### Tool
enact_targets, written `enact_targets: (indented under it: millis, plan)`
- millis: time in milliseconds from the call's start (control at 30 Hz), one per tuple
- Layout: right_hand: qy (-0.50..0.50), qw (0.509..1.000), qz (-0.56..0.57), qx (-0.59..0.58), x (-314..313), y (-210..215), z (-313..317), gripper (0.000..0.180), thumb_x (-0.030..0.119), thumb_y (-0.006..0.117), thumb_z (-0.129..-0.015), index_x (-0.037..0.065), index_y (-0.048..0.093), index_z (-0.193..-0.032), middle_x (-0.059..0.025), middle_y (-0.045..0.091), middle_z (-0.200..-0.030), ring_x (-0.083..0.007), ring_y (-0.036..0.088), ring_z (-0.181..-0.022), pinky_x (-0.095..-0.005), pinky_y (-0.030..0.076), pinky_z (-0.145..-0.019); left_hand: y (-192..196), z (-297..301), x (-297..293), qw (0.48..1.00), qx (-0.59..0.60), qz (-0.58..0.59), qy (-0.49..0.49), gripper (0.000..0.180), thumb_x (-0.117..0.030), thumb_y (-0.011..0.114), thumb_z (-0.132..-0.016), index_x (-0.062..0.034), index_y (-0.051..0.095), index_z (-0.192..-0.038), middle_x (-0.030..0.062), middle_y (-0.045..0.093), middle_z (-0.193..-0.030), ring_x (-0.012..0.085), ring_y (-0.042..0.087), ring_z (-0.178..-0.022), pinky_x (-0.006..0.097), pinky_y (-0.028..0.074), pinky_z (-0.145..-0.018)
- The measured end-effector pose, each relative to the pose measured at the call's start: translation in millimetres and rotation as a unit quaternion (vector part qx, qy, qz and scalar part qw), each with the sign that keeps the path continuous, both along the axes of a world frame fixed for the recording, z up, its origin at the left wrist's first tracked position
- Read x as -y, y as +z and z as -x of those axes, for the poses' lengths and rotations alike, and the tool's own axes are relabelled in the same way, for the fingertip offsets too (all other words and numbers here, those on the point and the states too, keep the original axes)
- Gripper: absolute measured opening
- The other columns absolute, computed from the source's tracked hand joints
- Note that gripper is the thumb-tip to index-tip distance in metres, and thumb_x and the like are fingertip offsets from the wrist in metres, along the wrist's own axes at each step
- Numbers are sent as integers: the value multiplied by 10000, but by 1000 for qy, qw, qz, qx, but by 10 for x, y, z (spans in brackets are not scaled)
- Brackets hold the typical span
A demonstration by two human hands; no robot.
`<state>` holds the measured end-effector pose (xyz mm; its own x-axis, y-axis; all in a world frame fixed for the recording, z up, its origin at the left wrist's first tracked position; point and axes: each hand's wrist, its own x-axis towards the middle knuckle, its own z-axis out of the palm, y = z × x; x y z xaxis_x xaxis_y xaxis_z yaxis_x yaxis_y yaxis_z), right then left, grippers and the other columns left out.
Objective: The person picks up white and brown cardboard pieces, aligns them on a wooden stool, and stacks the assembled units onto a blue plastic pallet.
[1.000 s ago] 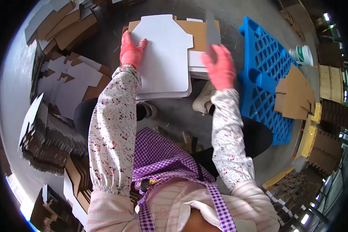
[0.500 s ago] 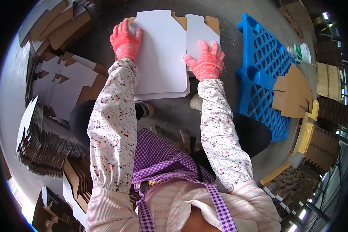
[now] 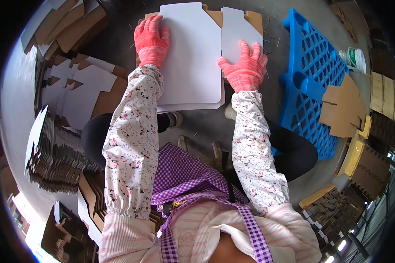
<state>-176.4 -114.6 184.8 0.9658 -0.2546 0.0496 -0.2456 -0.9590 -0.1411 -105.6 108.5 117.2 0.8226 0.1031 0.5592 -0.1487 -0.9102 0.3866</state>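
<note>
A large white cardboard sheet with rounded corners lies in front of me, brown cardboard showing behind its far edge. To its right is a narrower white cardboard panel with a slanted corner, parted from it by a thin gap. My left hand, in a pink-red knit glove, lies on the sheet's left edge with the fingers extended and the thumb toward the middle. My right hand, gloved alike, rests flat and spread on the narrower panel's near part. Neither palm shows.
A blue plastic pallet stands at right with a brown cardboard piece against it. White and brown cut cardboard lies at left, above a tall stack of flat sheets. A white bucket is farther right. Nail-like bits litter the floor.
The whole scene sits slightly farther right in view. Both hands keep nearly the same places on the cardboard, and the left fingers look a little closer together.
</note>
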Motion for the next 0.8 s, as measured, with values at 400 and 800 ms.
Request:
enact_targets:
  millis: [400,800]
  plan:
    - [5,1000,3,-8,-26,34,-12,774,530,696,-618,195,447,-1269,-98,266,-1394,-441,265,-1244,-532,332,-968,-6,-4,-30,999,12,31,-28,315,-230,572,-792,-117,560,-1086,52,567,-1131,295,462,-1113,413,318,-983]
    - [4,999,-42,-6,23,-77,20,785,494,703,-597,200,427,-1271,-118,231,-1390,-447,237,-1243,-537,308,-954,229,366,725,937,-6,-69,-342,356,-124,523,-782,-146,561,-1136,40,526,-1228,238,461,-1163,424,300,-1030]
